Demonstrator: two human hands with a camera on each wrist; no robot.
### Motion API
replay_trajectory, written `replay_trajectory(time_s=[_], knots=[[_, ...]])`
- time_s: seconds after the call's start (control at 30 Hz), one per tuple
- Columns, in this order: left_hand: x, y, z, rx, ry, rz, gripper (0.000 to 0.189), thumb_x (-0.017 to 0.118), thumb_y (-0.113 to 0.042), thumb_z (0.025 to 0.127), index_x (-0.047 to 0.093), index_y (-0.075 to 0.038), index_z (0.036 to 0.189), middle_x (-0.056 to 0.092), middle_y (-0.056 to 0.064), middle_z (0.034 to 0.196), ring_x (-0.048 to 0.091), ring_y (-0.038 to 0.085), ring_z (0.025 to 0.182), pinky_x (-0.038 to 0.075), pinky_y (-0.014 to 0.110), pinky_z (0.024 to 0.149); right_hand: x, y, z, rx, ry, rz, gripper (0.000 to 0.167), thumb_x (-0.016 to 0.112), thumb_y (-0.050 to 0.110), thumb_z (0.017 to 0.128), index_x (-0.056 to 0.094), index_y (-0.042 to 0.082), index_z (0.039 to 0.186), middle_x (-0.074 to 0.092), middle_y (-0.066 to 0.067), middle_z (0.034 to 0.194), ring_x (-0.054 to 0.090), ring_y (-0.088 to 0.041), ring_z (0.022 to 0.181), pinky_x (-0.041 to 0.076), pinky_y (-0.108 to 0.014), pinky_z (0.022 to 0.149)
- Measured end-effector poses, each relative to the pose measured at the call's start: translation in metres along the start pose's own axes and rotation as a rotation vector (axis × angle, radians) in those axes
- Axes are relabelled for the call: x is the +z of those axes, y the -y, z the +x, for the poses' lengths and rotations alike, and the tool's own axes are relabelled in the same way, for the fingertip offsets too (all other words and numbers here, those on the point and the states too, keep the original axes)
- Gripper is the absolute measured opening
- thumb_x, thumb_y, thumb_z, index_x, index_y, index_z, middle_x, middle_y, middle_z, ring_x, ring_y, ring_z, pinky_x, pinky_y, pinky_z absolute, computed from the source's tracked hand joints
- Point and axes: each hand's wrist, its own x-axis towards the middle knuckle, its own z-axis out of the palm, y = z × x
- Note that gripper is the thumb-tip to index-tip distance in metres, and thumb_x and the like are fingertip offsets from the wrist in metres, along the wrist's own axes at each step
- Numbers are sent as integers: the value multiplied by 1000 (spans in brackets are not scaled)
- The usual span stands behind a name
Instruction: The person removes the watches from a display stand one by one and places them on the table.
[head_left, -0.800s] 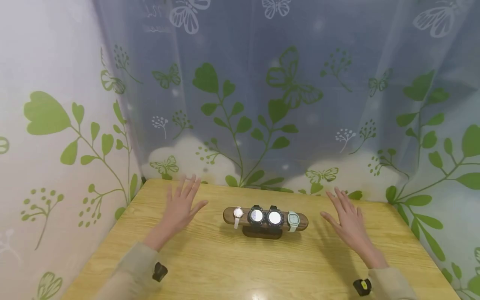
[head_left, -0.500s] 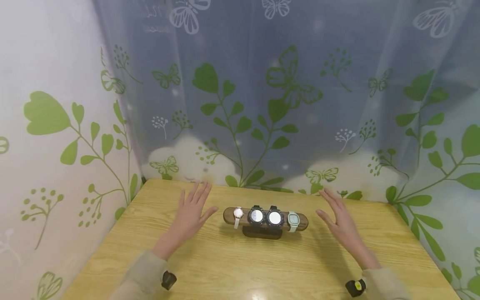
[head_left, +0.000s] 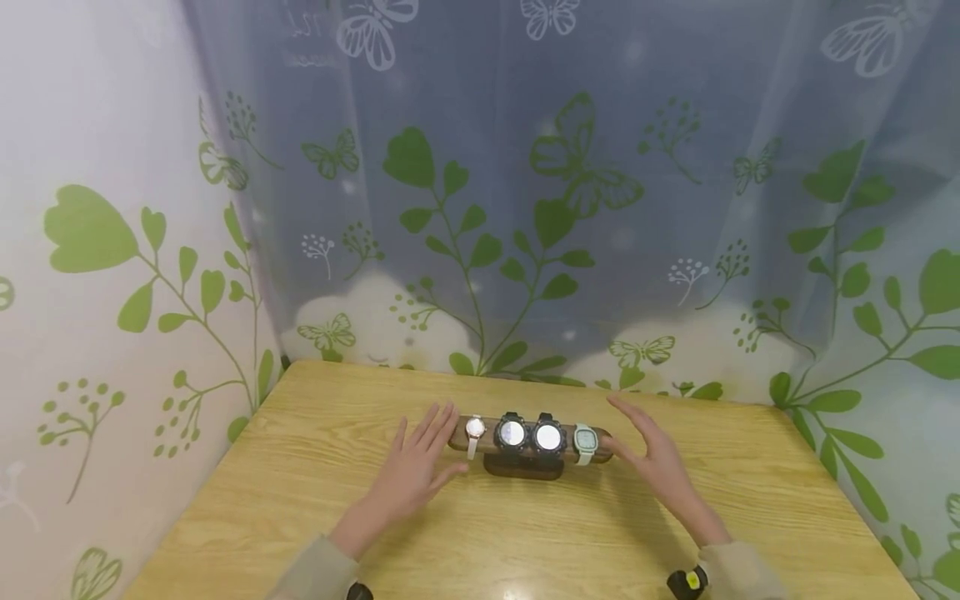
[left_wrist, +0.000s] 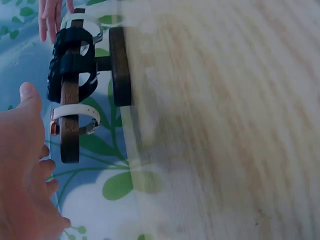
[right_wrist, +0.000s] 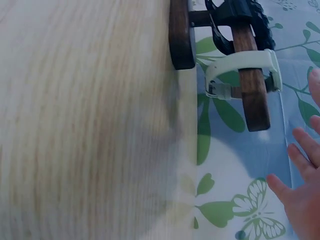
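Note:
A dark wooden watch stand [head_left: 523, 468] stands on the table, its raised bar carrying a row of watches. From left to right in the head view come a small watch with a white strap [head_left: 475, 428], two black watches [head_left: 512, 433] with bright round faces, and a pale green square watch [head_left: 586, 440]. My left hand [head_left: 405, 475], fingers straight, is at the bar's left end. My right hand [head_left: 663, 467] is at the right end, thumb overlapping the bar's tip in the head view. The left wrist view shows the white strap [left_wrist: 75, 110] looped round the bar.
The light wooden table [head_left: 540, 542] extends around the stand. Behind it hangs a blue-grey curtain [head_left: 480, 208] with green leaves and butterflies, and a similar pale curtain [head_left: 135, 333] lines the left side.
Both hands have moved inward, the left to the right and the right to the left, from apart to the ends of the watch stand. The stand and watches have stayed in place.

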Motion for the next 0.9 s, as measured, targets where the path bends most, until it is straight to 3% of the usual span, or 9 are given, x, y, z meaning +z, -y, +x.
replay_trajectory(time_s=[0.23,0.47,0.9], knots=[[3,-5,-4,-11,81,-19,83,51,-54,101,18,-11,163,11,7,169,14,31,155,9,67,119,10,4,2,-10,73,11,70,80,18,88,49,10,150,50,-18,151,44,-45,138,36,-69,109],[2,-7,-6,3,85,-16,84,55,-51,100,19,-7,162,10,10,169,13,32,155,10,69,119,22,2,5,-77,110,-38,74,85,20,81,52,7,147,54,-20,146,49,-45,134,40,-65,108],[1,-8,-6,-9,93,-22,83,55,-51,100,20,-8,162,13,10,169,15,33,155,5,69,119,29,0,9,-97,131,-61,66,86,21,80,60,5,138,59,-21,140,53,-46,129,43,-65,106]])
